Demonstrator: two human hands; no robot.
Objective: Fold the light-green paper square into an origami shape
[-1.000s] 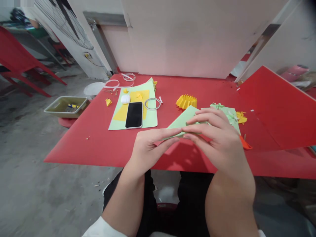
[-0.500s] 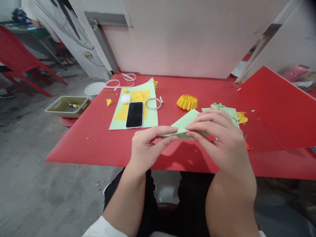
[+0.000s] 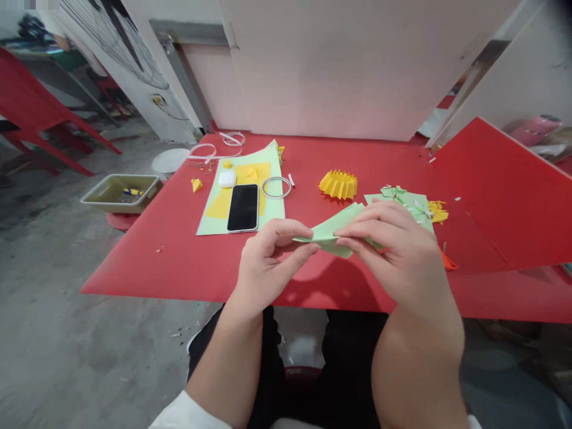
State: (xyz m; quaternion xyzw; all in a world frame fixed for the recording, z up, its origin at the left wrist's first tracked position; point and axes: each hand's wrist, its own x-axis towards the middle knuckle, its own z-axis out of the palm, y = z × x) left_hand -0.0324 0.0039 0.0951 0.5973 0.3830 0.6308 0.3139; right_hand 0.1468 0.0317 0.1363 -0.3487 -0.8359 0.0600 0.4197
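A piece of light green paper (image 3: 329, 229), creased along its length, is held above the front half of the red table. My left hand (image 3: 274, 253) pinches its left end between thumb and forefinger. Thumb and fingers of my right hand (image 3: 388, 241) close on its right part and cover some of it. Just beyond the paper stands a pleated yellow paper piece (image 3: 338, 185). Partly behind my right hand lie a green sheet with cut green pieces (image 3: 420, 208) and some yellow folded paper (image 3: 438, 212).
Left on the red table (image 3: 170, 268) are green and yellow sheets bearing a phone (image 3: 243, 207), a white case (image 3: 227, 179) and a ring-shaped roll (image 3: 276, 196). A raised red board (image 3: 504, 196) leans at right. An olive bin (image 3: 120, 205) stands beyond the left edge.
The green paper has tilted slightly, its lower flap now hanging further open. My left fingers have curled and shifted a little left along the edge; my right hand has barely moved.
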